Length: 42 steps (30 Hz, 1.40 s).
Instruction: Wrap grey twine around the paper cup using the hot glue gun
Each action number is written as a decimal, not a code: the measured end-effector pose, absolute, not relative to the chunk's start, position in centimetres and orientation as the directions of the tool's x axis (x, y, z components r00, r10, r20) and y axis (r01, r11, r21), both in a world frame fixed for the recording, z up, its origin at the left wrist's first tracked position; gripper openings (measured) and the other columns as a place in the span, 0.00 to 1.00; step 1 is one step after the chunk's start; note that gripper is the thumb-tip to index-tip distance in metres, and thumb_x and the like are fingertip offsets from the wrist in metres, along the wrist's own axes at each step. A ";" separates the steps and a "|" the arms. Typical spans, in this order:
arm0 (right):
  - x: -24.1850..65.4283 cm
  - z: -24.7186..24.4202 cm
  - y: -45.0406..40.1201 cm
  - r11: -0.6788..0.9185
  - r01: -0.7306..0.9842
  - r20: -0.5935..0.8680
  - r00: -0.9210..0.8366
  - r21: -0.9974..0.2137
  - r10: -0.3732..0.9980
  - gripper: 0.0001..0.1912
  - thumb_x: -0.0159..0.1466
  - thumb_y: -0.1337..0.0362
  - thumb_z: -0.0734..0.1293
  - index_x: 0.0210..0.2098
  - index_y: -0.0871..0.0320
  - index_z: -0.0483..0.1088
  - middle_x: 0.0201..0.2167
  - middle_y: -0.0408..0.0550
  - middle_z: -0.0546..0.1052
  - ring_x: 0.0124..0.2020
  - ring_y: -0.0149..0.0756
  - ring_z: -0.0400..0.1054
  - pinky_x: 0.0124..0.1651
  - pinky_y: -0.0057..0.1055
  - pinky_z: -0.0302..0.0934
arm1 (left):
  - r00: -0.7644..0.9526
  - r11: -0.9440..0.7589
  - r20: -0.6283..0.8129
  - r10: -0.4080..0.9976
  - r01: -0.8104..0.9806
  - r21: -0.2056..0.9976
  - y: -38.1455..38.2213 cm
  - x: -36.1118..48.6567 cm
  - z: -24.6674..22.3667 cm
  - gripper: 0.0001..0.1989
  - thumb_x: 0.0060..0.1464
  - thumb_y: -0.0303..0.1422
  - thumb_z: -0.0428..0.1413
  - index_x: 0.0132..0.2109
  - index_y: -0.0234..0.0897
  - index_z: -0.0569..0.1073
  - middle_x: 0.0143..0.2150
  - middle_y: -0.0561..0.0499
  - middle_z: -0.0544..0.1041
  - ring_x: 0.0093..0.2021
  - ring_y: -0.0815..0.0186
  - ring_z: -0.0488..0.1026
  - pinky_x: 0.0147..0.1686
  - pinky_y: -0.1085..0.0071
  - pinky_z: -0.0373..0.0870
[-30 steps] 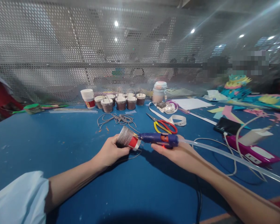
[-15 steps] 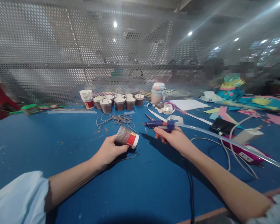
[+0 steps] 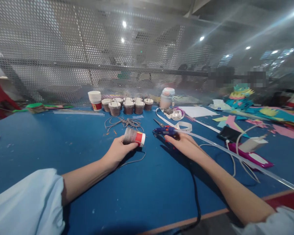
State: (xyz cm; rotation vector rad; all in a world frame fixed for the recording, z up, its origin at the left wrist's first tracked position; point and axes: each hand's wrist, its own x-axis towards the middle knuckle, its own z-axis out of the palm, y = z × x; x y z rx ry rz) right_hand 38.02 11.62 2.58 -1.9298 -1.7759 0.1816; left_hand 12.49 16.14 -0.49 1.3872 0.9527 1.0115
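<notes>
My left hand (image 3: 119, 151) grips a paper cup (image 3: 131, 137) lying on its side, its rim end red and white. Grey cord is wound round much of the cup, and a loose cord tail (image 3: 136, 160) trails below it on the blue table. In my right hand (image 3: 183, 143) is a blue glue gun (image 3: 165, 131), its nozzle pointing left toward the cup with a gap between them. A long clear glue stick (image 3: 225, 150) runs out of its back to the right. Behind the cup lies a loose heap of grey cord (image 3: 127, 122).
Several cord-wrapped cups (image 3: 128, 107) and a stack of paper cups (image 3: 95, 100) stand at the back. A bottle (image 3: 167, 98), white tape (image 3: 185, 126) and scissors (image 3: 158, 122) lie beyond the glue gun. A purple power strip (image 3: 256, 158) with cables sits right.
The glue gun's nozzle has drawn slightly right and turned, away from the cup. The cup is tipped a little differently in my left hand. The whole view has shifted slightly.
</notes>
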 end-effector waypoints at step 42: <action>29.6 1.6 11.9 0.505 0.859 0.676 -0.420 0.081 0.606 0.09 0.67 0.70 0.60 0.31 0.60 0.68 0.30 0.50 0.76 0.33 0.36 0.68 0.36 0.33 0.58 | 0.469 -0.251 0.182 0.864 0.089 0.964 15.6 13.0 -0.2 0.10 0.46 0.29 0.57 0.38 0.31 0.76 0.30 0.52 0.76 0.29 0.68 0.69 0.32 0.73 0.66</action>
